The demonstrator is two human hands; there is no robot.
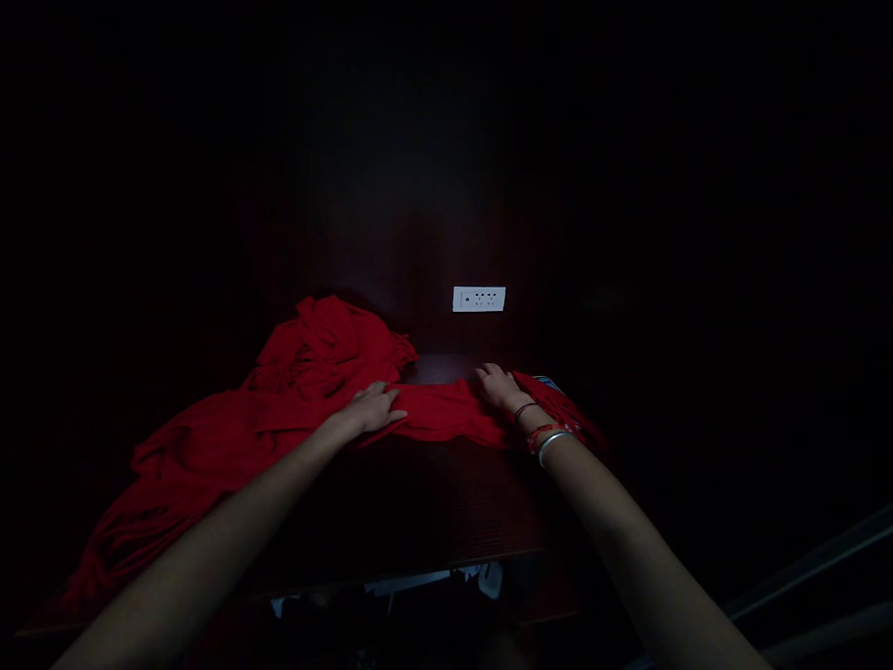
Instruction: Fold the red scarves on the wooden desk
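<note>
Cloth (439,409) is laid along the table (453,502), its bulk heaped to the left, presumably so that the stretch between the hands can lie flat. The fingers of the left hand (375,409) are spread on it, unclenched; those of the right hand (497,383) are bent over its far edge, though whether any is pinched cannot be told.

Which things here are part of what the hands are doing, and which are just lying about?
Part of it:
red cloth, under both hands
left hand
right hand
dark wooden surface, under the cloth

Just there:
white socket plate on the wall
pale things below the surface's front edge, too dim to name
</note>
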